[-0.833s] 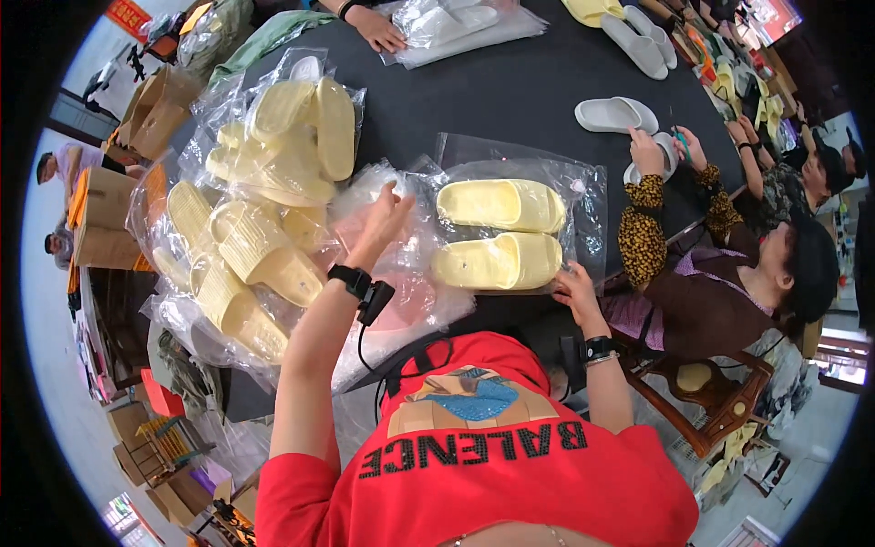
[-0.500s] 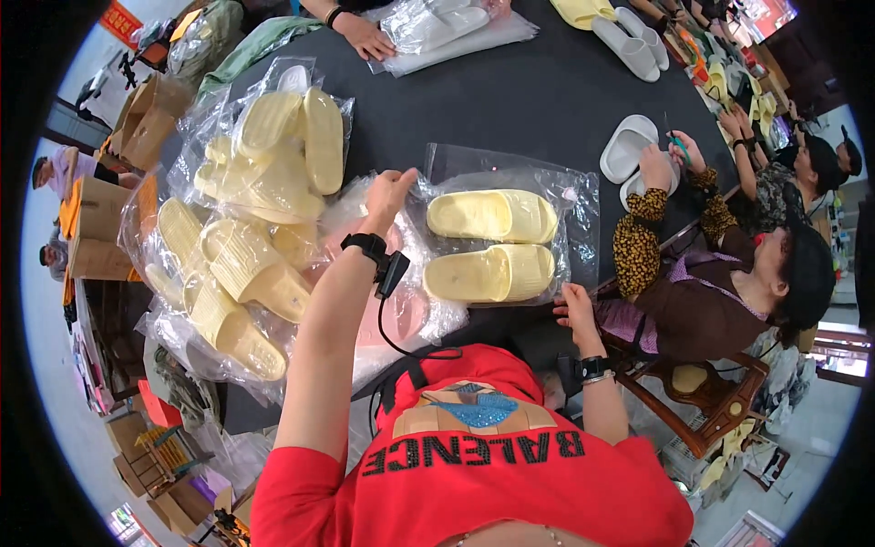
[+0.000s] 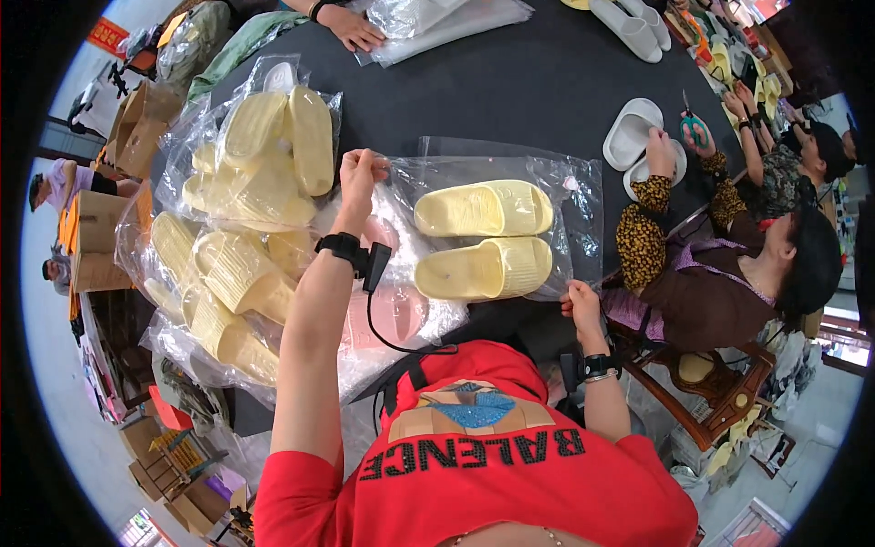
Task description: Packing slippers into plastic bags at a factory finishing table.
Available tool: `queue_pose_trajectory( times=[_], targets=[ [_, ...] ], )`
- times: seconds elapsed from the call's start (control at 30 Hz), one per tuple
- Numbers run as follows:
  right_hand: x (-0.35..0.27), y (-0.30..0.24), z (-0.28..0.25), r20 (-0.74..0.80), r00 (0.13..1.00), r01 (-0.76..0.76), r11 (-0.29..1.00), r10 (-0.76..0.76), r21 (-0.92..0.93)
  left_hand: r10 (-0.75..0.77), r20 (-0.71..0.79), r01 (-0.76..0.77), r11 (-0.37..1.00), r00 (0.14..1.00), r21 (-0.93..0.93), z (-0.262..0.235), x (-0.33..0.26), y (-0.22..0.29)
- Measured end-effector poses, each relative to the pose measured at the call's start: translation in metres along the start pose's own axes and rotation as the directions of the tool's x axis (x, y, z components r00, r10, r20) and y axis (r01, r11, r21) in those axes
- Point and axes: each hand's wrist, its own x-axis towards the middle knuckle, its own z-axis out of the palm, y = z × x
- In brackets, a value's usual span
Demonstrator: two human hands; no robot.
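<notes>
Yellow pair [image 3: 524, 205] noted at the near side of the black table [image 3: 510, 100], in front of the wearer. Both slippers lie flat, one far and one near, strap ends to the right, and appear to sit inside a clear bag [image 3: 585, 219]. The left hand [image 3: 357, 178] has thumb and fingers pinched on the bag's far left corner, drawing the film out past the heels. The right hand [image 3: 584, 310] pinches the near right edge between fingertips; we see neither hand gripping a slipper.

Progress: we judge the pair itself in place, with only the film left to settle. The bag spreads loose around it, and we make out no fold or seal; which side is the mouth we cannot tell.

To the left, a heap [image 3: 310, 137] of yellow slippers already sits in clear film, so we count those as bagged. A pink pair [image 3: 378, 314] lies beneath plastic, right of the left forearm. On the right, a co-worker [image 3: 706, 260] has a white pair [image 3: 629, 128] and scissors [image 3: 697, 129]; we log that pair as unbagged. On the far side another person's hand [image 3: 354, 29] rests beside clear film [image 3: 465, 35].
</notes>
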Motion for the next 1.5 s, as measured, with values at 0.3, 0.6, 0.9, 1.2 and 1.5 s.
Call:
queue_pose_trajectory(
  times=[0.3, 0.6, 0.9, 1.2, 1.5],
  targets=[
    [-0.005, -0.001, -0.006, -0.120, 0.991, 0.032, 0.979, -0.058, -0.202, -0.534, 0.329, 0.608, 0.772, 0.779, -0.186, -0.043, -0.059, 0.003],
    [-0.001, 0.004, -0.006, -0.082, 0.994, 0.062, 0.996, -0.067, -0.063, -0.408, 0.710, -0.027, 0.857, 0.575, 0.514, 0.018, -0.104, 0.008],
    [-0.003, 0.010, -0.004, -0.076, 0.997, 0.030, 1.000, -0.031, -0.008, 0.096, 0.917, -0.916, 0.152, 0.387, 0.370, 0.078, -0.122, -0.041],
    [-0.003, 0.016, -0.009, -0.180, 0.982, 0.058, 0.998, -0.061, -0.021, 0.154, 0.873, -0.886, 0.061, 0.463, 0.459, 0.093, -0.110, -0.054],
    [0.004, 0.012, -0.042, -0.407, 0.858, 0.221, 0.940, -0.315, -0.260, 0.235, 0.822, -0.851, 0.057, 0.519, 0.522, 0.095, -0.088, -0.014]
  ],
)
